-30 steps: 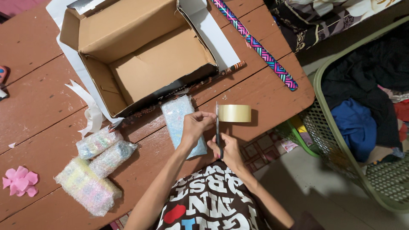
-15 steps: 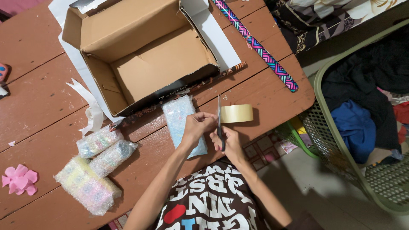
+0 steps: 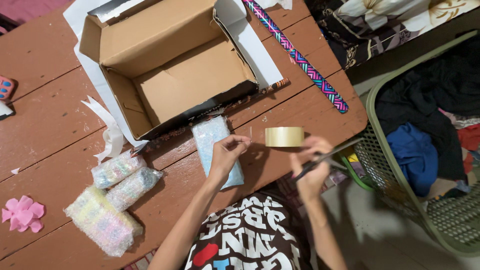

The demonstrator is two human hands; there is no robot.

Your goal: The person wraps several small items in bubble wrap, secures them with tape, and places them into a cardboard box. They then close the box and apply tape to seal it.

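Home room: laundry basket [image 3: 380,165] of clothes, patterned bedding [image 3: 380,25], wooden table [image 3: 45,115].

Brown plank table [image 3: 45,115]; green laundry basket [image 3: 380,165]; grey floor [image 3: 370,225].

Table [image 3: 45,115] reddish-brown wood. Open cardboard box [image 3: 175,75] tan inside, black outer edge, sitting on white paper [image 3: 250,42]. Tape roll [image 3: 284,136] right of box pale yellowish-clear. Wrapping-paper roll [image 3: 300,57] pink/teal/black zigzag. Bubble-wrapped packet [image 3: 216,147] pale blue. Paper flower [image 3: 22,213] pink. Laundry basket [image 3: 400,180] olive green.

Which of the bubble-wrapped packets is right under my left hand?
The flat pale blue bubble-wrapped packet just below the open cardboard box; your left hand overlaps it. The other three packets lie grouped farther left.
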